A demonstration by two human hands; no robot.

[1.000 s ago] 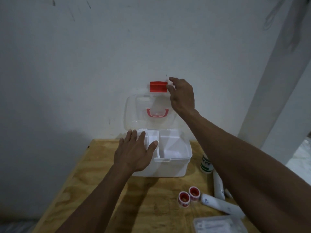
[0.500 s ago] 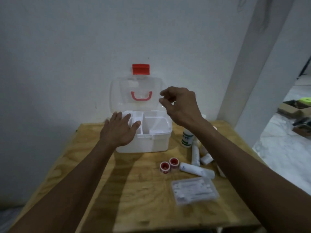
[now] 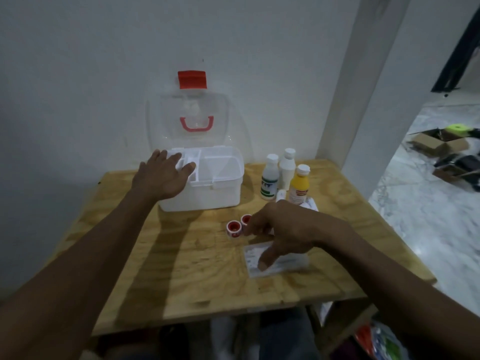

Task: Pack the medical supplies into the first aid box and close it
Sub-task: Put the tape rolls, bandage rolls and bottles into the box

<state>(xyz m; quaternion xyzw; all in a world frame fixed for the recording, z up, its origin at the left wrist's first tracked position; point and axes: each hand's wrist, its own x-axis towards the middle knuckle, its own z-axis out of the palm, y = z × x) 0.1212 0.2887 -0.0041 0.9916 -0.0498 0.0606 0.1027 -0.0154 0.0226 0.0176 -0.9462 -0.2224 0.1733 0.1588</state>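
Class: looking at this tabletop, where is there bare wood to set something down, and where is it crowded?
Free: the strip left of the first aid box, and the front of the table under the left forearm. Crowded: right of the box, with bottles, tape rolls, the flat packet and the right hand.

plywood table (image 3: 181,268), prob. plastic box (image 3: 202,196)

A white first aid box (image 3: 207,188) stands open on a wooden table (image 3: 181,268), its clear lid (image 3: 189,118) upright against the wall. The left hand (image 3: 162,178) lies flat on the box's left rim. The right hand (image 3: 280,229) hovers, fingers spread, over a flat clear packet (image 3: 253,254), beside two red tape rolls (image 3: 233,229). Three bottles (image 3: 285,178) stand right of the box.
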